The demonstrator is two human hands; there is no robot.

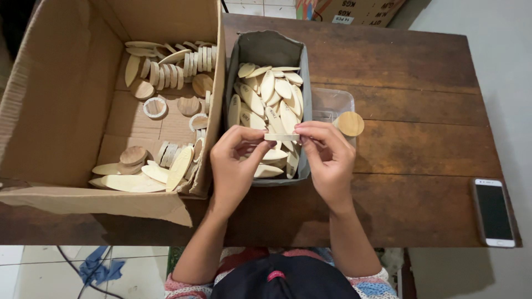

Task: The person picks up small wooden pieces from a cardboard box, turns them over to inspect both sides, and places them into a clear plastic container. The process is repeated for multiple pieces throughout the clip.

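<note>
Left hand (235,160) and right hand (327,158) pinch a flat pale wooden piece (281,137) by its ends, edge-on, over the grey bin (269,47). Bin holds smooth oval wooden chips; cardboard box (55,99) at 9 o'clock, round wooden disc (349,123) at 3 o'clock on the dark bench (421,83).

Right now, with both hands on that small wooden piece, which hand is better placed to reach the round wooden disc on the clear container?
Probably the right hand: the round wooden disc on the clear container lies just beside it, while the left hand is across the grey bin. Both pinch the small wooden piece.
</note>
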